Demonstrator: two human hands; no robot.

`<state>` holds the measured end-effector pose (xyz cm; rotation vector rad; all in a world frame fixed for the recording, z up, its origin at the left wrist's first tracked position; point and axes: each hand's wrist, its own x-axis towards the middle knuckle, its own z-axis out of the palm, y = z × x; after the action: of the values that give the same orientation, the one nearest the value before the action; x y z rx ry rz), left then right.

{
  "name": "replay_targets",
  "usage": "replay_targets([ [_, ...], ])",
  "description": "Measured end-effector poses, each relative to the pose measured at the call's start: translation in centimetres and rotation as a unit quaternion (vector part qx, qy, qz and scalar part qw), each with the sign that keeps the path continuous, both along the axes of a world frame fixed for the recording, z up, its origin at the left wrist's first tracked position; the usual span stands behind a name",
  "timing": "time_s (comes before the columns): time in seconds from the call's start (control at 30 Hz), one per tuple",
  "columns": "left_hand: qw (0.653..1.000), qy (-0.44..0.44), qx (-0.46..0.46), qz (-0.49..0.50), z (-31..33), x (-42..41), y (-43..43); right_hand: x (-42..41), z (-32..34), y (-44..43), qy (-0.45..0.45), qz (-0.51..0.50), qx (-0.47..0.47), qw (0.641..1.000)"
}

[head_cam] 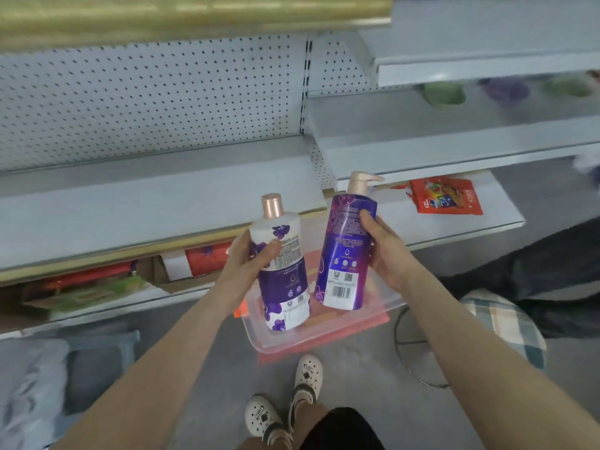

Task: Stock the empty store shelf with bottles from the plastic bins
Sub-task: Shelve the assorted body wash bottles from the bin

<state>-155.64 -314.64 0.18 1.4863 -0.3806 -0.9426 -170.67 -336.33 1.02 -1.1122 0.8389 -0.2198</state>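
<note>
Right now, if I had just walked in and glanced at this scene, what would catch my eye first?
Two bottles held up mid-frame: a white and purple bottle with a rose-gold cap in the left hand, and a purple pump bottle in the right hand. Below them on the floor sits a clear plastic bin. Behind stretches a bare grey shelf backed by pegboard.

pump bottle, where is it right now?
Head view, right of centre: the purple pump bottle is held upright in the right hand, above the clear plastic bin, beside the white flip-cap bottle in the left hand.
</note>
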Motion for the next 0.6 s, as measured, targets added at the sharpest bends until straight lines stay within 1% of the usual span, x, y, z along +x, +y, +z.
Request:
replay_targets([
  [0.13,1.000,-0.025,-0.010,-0.003,4.1,0.0,0.9,0.5,4.7,1.5,-0.038,0.012,-0.023,0.999],
  [0.37,0.995,-0.092,-0.035,0.017,10.4,0.1,1.9,1.1,10.4,3.5,-0.087,0.045,-0.011,0.995],
  [0.47,0.989,-0.133,-0.054,0.025,13.1,0.6,2.2,1.4,12.9,3.7,-0.104,0.058,-0.041,0.992],
  [0.6,0.981,-0.173,-0.075,0.033,16.4,1.6,2.3,2.3,17.0,3.5,-0.104,0.080,-0.116,0.985],
])
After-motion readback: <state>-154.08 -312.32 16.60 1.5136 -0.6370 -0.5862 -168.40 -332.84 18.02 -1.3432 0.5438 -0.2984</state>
